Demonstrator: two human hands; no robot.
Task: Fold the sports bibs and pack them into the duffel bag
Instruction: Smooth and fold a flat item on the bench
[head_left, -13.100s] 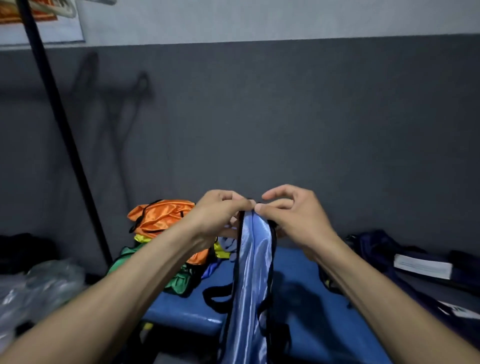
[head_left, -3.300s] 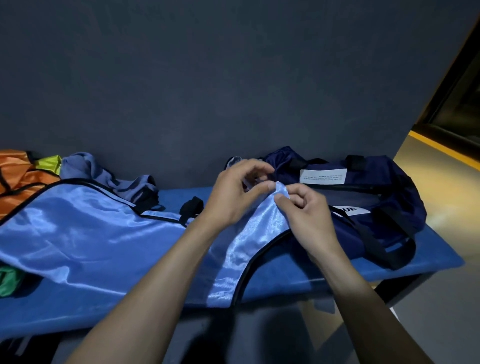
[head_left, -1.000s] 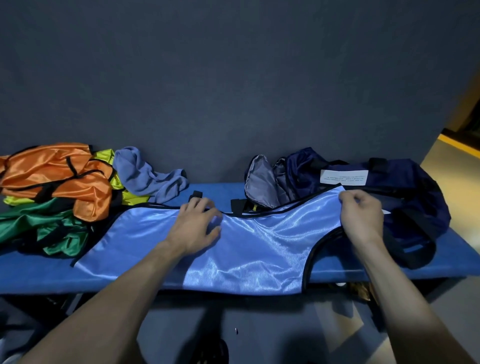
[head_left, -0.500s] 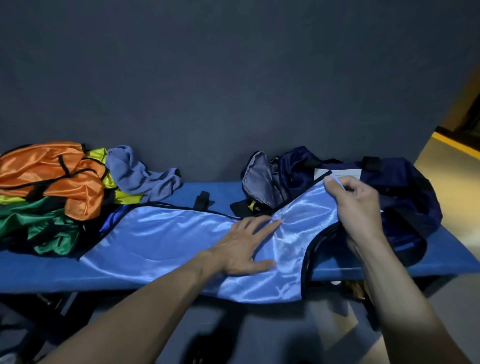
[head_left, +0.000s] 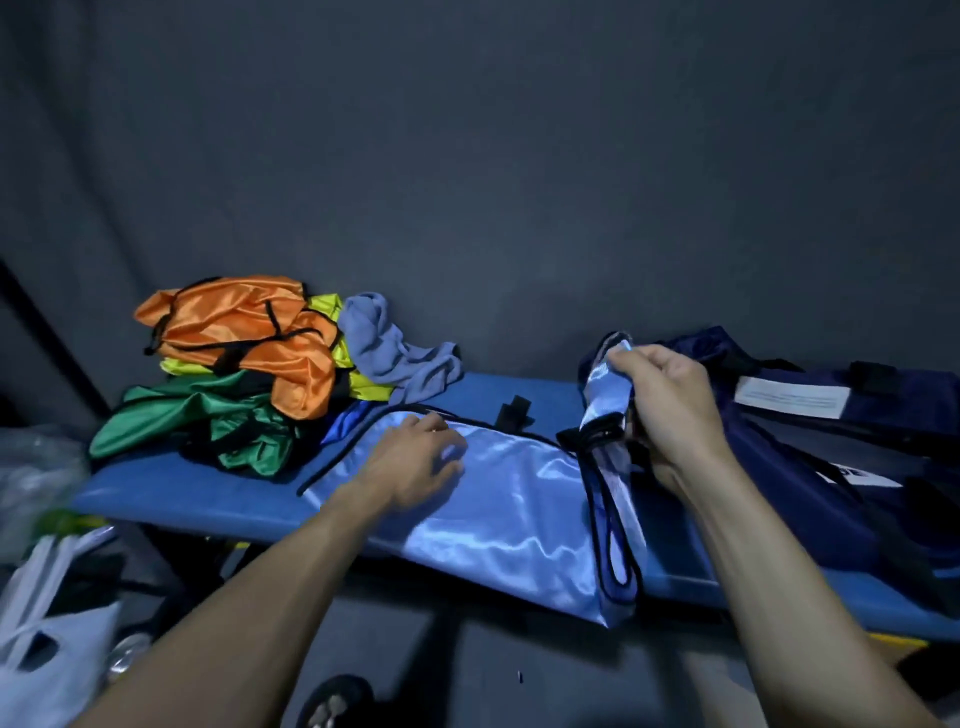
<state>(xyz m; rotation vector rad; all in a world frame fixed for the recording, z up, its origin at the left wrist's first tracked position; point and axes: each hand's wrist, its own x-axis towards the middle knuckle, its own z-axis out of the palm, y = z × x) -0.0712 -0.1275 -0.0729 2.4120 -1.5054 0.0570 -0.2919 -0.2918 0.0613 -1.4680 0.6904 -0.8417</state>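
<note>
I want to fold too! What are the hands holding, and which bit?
The right hand grips the shiny light-blue bib by its lifted right end. The left hand only presses it flat.

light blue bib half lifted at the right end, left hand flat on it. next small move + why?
Probably carry the right hand leftward and lay its gripped end over the part pinned by the left hand. The light blue bib lies flat along the bench, only its right end is raised, and the duffel bag waits beside it, so finishing this fold comes first.
</note>
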